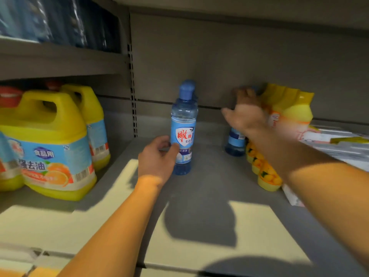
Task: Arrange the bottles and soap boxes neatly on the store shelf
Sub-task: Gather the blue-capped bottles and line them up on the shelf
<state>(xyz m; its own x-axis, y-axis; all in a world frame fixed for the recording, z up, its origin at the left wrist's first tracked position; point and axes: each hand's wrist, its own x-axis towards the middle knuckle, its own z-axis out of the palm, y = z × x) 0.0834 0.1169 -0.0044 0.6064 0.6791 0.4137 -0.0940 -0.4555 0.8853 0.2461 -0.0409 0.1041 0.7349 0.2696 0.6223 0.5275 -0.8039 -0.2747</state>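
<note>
Grey store shelf [209, 176], head view looking down and in. Blue bottle [182, 126] stands upright mid-shelf, long axis vertical, blue cap up, label with red characters facing the camera. A second blue cap shows just behind its top, so there is likely another bottle directly behind it; cannot tell more.

Left hand [157, 156] grips the blue bottle low on its left side, thumb across the label front, fingers curled round the back. Bottle base sits on the shelf.

Right hand [246, 114] reaches further back on the right, blurred, fingers curled over the top of a second blue bottle [235, 142]. That one is also upright, with base on the shelf near the back and most of its upper half hidden by the hand. Grip looks closed on it, but blur limits certainty.

Just right of that, touching or nearly touching the right hand, is a row of yellow bottles [287, 108], running front to back, orange-fruit labels low. White flat packs [339, 140] lie beyond them at the right edge.

Left bay: large yellow jugs [50, 140] with handles and red caps, upright. Upper left shelf holds dark blue packs [60, 21].
</note>
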